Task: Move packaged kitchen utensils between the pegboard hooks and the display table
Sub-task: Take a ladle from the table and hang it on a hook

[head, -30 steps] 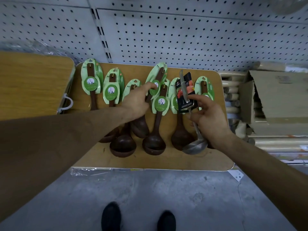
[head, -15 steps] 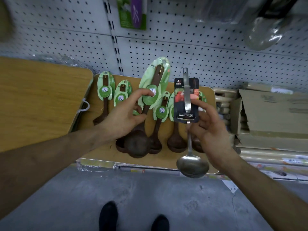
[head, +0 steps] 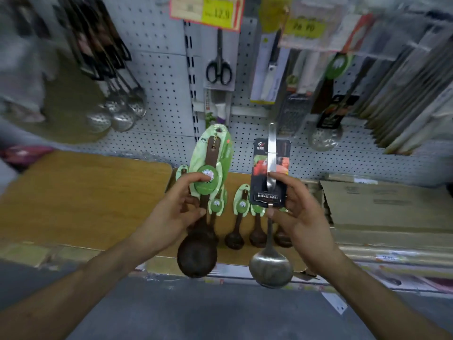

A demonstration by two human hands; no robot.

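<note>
Pinched in left hand [head: 171, 212]: wooden ladle [head: 208, 177] on green card, upright over table's [head: 239, 179] near edge. Gripped in right hand [head: 301, 212]: steel ladle [head: 269, 263], just beside. Neither yet on pegboard [head: 161, 77] hooks. Lying mid-table, probably left to hang: several carded ladles [head: 241, 204].

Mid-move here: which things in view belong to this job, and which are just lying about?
Job: left hand holding the wooden ladle on a green card; right hand holding the steel ladle on a black card; other wooden ladles on the display table; pegboard.
Lying about: scissors; packaged knife; cardboard box; price tags.
</note>
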